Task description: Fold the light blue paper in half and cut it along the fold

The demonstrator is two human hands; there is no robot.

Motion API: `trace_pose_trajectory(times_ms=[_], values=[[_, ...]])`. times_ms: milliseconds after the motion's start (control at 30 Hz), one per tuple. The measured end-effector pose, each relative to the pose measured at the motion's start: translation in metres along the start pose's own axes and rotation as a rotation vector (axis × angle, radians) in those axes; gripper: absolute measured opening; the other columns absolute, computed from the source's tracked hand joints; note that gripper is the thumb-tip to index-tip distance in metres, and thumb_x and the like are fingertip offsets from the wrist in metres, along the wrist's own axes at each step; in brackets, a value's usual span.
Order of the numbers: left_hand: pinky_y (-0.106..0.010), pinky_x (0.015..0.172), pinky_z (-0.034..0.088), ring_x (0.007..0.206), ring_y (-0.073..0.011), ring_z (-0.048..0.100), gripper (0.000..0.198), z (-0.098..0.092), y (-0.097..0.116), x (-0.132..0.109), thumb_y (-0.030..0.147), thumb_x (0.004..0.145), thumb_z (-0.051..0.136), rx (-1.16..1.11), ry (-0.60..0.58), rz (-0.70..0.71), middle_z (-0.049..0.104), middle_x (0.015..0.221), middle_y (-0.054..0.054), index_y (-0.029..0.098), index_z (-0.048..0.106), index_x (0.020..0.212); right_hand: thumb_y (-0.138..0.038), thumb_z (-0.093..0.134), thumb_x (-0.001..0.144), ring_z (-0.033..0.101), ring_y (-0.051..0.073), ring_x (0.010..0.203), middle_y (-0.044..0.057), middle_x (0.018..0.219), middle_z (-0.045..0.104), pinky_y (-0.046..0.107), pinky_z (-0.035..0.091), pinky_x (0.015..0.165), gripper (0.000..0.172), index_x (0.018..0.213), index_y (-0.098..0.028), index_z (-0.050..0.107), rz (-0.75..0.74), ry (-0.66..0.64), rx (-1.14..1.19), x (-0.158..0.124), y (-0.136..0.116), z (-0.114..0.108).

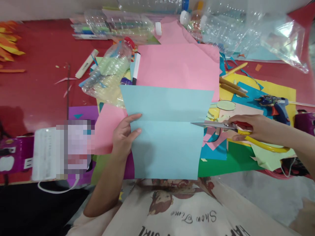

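A sheet of light blue paper [167, 150] with a crease across its middle is held up in front of me. My left hand [125, 136] grips its left edge, thumb and forefinger lying over the front, the other fingers behind. In my right hand [251, 127] is a pair of scissors [221, 125] with red and yellow handles. The blades point left, and their tip lies at the right end of the crease; they look closed or nearly so. Behind the blue sheet lies a pink sheet [177, 65].
Clear plastic bottles [110, 68] lie across the back and left. A glue gun [275, 105] rests at the right among paper scraps and brown pencil-like sticks [232, 86]. A white marker [86, 64] lies at the left. A white power bank-like box [45, 154] with a cable sits near the front edge.
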State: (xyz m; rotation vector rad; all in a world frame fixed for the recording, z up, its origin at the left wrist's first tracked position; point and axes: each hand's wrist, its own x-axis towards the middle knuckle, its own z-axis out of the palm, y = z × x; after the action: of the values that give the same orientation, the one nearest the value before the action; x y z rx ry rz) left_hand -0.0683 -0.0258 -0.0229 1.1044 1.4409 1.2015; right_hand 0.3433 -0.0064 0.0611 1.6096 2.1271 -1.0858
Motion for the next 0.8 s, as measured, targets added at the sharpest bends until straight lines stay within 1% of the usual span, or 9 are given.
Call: trace_pose_trajectory(times_ms=[100,233,333,400,500,600,700,800], values=[[-0.022,0.068,0.054,0.087,-0.0159,0.065,0.038,0.001,0.001,0.000,0.025,0.063,0.079,-0.003,0.001,0.004,0.071,0.100,-0.002,0.021,0.071,0.100,-0.069,0.053,0.077,0.046,0.015,0.056,0.000,0.069,0.053,0.027,0.036,0.056,0.057,0.114,-0.027,0.062,-0.002,0.009,-0.002,-0.001,0.001,0.000],[-0.025,0.074,0.054,0.093,-0.0179,0.064,0.037,0.002,0.002,-0.001,0.025,0.065,0.079,-0.001,-0.002,0.000,0.070,0.104,-0.003,0.020,0.070,0.101,-0.069,0.054,0.076,0.046,0.015,0.054,0.000,0.065,0.050,0.027,0.036,0.055,0.058,0.112,-0.025,0.063,-0.013,0.002,-0.014,-0.001,-0.001,-0.001],[-0.026,0.077,0.053,0.096,-0.0188,0.063,0.037,0.003,0.003,-0.002,0.025,0.066,0.078,0.012,0.001,-0.012,0.070,0.106,-0.003,0.020,0.070,0.102,-0.065,0.056,0.077,0.050,0.016,0.056,0.001,0.066,0.053,0.028,0.037,0.056,0.054,0.111,-0.024,0.063,-0.006,-0.012,-0.015,-0.001,-0.003,-0.002],[-0.027,0.079,0.053,0.097,-0.0194,0.064,0.037,0.002,0.003,-0.002,0.026,0.066,0.077,0.020,0.000,-0.015,0.069,0.107,-0.003,0.021,0.070,0.102,-0.064,0.057,0.077,0.052,0.017,0.057,0.001,0.066,0.054,0.028,0.038,0.056,0.053,0.112,-0.024,0.063,0.001,-0.012,-0.019,-0.001,-0.003,-0.002],[-0.028,0.078,0.054,0.096,-0.0199,0.065,0.037,0.002,0.002,-0.002,0.027,0.065,0.076,0.051,-0.004,-0.015,0.069,0.106,-0.002,0.025,0.069,0.102,-0.064,0.058,0.076,0.051,0.017,0.056,0.000,0.065,0.054,0.028,0.038,0.055,0.055,0.112,-0.024,0.063,-0.003,-0.002,-0.035,-0.001,-0.001,-0.001],[-0.028,0.075,0.054,0.094,-0.0196,0.065,0.036,0.001,0.002,-0.002,0.026,0.067,0.076,0.070,-0.007,-0.007,0.069,0.106,-0.003,0.024,0.069,0.103,-0.066,0.056,0.076,0.050,0.016,0.055,0.000,0.063,0.054,0.027,0.038,0.054,0.057,0.112,-0.023,0.064,-0.012,0.004,-0.044,-0.002,0.000,-0.001],[-0.026,0.074,0.053,0.094,-0.0186,0.063,0.037,0.000,0.001,-0.002,0.025,0.068,0.076,0.037,-0.020,-0.010,0.069,0.107,-0.003,0.021,0.069,0.104,-0.069,0.055,0.076,0.051,0.016,0.054,0.000,0.062,0.055,0.027,0.039,0.053,0.059,0.111,-0.022,0.065,-0.027,0.021,-0.058,-0.002,0.002,0.000],[-0.024,0.075,0.052,0.093,-0.0168,0.063,0.037,-0.002,0.000,-0.001,0.024,0.069,0.077,0.033,-0.027,-0.009,0.069,0.108,-0.002,0.021,0.069,0.105,-0.067,0.056,0.076,0.053,0.015,0.055,0.000,0.063,0.058,0.026,0.040,0.052,0.054,0.107,-0.023,0.067,-0.051,0.080,-0.105,-0.003,0.008,0.002]])
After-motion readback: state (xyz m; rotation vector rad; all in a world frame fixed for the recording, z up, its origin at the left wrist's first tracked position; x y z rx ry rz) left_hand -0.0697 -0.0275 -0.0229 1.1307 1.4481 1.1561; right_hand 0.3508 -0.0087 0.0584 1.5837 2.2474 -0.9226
